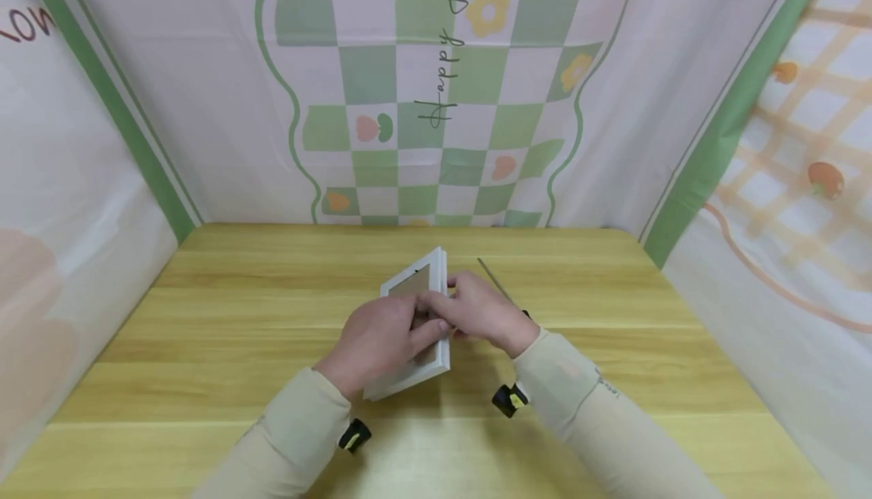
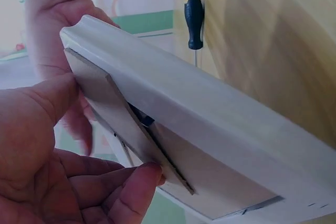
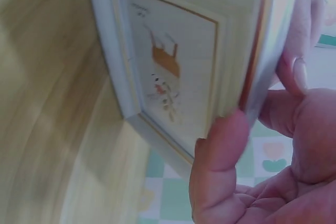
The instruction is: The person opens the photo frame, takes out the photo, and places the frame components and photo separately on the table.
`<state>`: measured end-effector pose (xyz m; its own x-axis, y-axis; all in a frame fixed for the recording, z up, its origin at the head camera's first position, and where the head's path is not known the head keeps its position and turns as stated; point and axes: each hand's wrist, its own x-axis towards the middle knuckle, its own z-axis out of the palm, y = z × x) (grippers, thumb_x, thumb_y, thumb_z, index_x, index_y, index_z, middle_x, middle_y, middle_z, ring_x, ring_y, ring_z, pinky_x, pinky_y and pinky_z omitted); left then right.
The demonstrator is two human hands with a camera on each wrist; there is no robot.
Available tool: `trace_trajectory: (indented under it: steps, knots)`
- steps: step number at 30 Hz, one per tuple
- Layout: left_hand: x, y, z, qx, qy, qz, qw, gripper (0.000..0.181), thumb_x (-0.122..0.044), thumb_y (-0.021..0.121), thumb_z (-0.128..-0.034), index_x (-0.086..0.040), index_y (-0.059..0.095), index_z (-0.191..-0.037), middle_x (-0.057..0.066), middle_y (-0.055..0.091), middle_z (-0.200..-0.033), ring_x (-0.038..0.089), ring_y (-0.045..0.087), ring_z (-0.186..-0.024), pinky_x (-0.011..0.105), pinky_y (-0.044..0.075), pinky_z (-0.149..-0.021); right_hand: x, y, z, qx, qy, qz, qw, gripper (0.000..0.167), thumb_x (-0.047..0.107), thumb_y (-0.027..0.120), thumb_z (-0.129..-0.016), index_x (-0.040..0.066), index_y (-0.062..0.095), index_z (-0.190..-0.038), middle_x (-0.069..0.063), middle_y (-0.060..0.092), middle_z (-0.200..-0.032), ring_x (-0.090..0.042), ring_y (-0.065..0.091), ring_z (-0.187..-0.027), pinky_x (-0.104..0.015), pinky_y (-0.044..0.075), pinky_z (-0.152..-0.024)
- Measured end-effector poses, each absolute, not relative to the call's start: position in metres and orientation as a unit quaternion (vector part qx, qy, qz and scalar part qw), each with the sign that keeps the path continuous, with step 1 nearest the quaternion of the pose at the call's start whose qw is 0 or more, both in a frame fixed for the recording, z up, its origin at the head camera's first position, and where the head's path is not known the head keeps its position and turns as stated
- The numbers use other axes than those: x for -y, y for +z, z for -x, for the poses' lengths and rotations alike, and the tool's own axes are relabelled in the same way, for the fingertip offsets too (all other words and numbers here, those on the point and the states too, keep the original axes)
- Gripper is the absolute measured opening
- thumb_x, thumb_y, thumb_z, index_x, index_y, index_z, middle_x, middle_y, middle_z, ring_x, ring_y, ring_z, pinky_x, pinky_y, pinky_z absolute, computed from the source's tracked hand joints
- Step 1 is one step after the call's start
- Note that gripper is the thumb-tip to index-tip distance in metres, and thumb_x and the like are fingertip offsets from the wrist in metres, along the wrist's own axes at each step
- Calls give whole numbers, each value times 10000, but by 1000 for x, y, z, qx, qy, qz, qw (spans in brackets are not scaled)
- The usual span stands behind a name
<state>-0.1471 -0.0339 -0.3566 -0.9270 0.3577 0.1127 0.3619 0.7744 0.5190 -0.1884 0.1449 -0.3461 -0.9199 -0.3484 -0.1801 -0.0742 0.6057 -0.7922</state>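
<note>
A white picture frame (image 1: 443, 355) is held up on edge, tilted, between both hands above the table. Its brown backing faces my left hand (image 1: 381, 336), whose thumb and fingertips hold the grey-brown stand flap (image 2: 121, 108) on the back. A dark gap shows between the flap and the backing. My right hand (image 1: 480, 308) pinches the frame's right side, with thumb and finger at its edge. The right wrist view shows the frame's front, with a picture (image 3: 165, 66) of an orange-brown and white animal inside a gold-lined border.
A screwdriver (image 2: 194, 22) with a dark handle and yellow end lies on the wooden table (image 1: 204, 332), beyond the right wrist. Printed cloth (image 1: 422, 67) hangs behind the table and along both sides.
</note>
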Motion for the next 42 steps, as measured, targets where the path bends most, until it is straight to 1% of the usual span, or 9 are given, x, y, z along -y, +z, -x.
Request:
trace_trajectory:
  steps: [5, 7, 12, 14, 20, 24, 30, 37, 42]
  knots:
    - [38, -346, 149, 947, -264, 180, -24, 511, -646, 650, -944, -170, 615, -1125, -32, 614, -704, 150, 570, -604, 306, 466, -545, -139, -338, 185, -879, -432, 120, 161, 533, 597, 511, -1041, 103, 692, -957, -6, 602, -601, -132, 575, -548, -315, 555, -589]
    - [40, -341, 149, 950, -253, 179, -31, 557, -672, 660, -923, -162, 608, -1142, -24, 617, -692, 149, 576, -596, 303, 471, -532, -136, -335, 183, -877, -436, 129, 155, 568, 615, 489, -1043, 94, 683, -930, 4, 572, -600, -131, 543, -546, -304, 528, -585]
    - [43, -332, 151, 959, -222, 170, -51, 463, -611, 699, -918, -153, 635, -931, -22, 608, -633, 136, 582, -562, 291, 471, -498, -125, -333, 181, -857, -467, 144, 163, 576, 595, 490, -1049, 66, 719, -1040, -57, 709, -842, -164, 655, -718, -318, 573, -637]
    - [43, -329, 152, 962, -211, 165, -58, 424, -568, 711, -919, -149, 647, -894, -26, 615, -639, 134, 587, -564, 290, 472, -497, -122, -333, 182, -852, -473, 147, 169, 576, 586, 486, -1054, 62, 723, -1088, -78, 741, -927, -173, 682, -762, -321, 586, -653]
    - [45, -325, 152, 968, -197, 146, -58, 284, -415, 709, -914, -162, 586, -946, -13, 605, -683, 165, 568, -593, 301, 454, -531, -116, -334, 182, -821, -514, 161, 190, 572, 515, 381, -1108, 45, 687, -1221, -124, 744, -1100, -204, 741, -910, -351, 631, -714]
    - [47, -326, 152, 971, -196, 126, -52, 217, -340, 670, -905, -168, 543, -946, 0, 586, -707, 195, 554, -615, 312, 437, -563, -114, -342, 183, -804, -543, 147, 191, 495, 373, 332, -1130, 38, 661, -1287, -173, 712, -1198, -248, 748, -936, -388, 639, -719]
    - [49, -325, 149, 975, -195, 98, -40, 239, -334, 640, -887, -122, 532, -914, 37, 584, -698, 216, 548, -582, 325, 427, -514, -112, -371, 185, -795, -558, 81, 222, 323, 177, 427, -1077, -41, 650, -1162, -155, 686, -1068, -242, 710, -866, -426, 642, -802]
    - [52, -326, 150, 975, -204, 84, -40, 240, -303, 634, -870, -112, 534, -976, 60, 600, -720, 233, 560, -598, 331, 430, -515, -101, -399, 182, -791, -534, 104, 281, 245, 138, 518, -1060, -35, 687, -1091, -144, 671, -957, -221, 656, -846, -393, 629, -823]
    - [56, -326, 149, 972, -217, 85, -34, 220, -287, 627, -864, -123, 532, -974, 51, 603, -725, 236, 567, -622, 334, 431, -535, -93, -406, 179, -783, -539, 122, 285, 289, 179, 524, -1079, -29, 667, -1220, -117, 705, -1024, -223, 685, -869, -386, 627, -802]
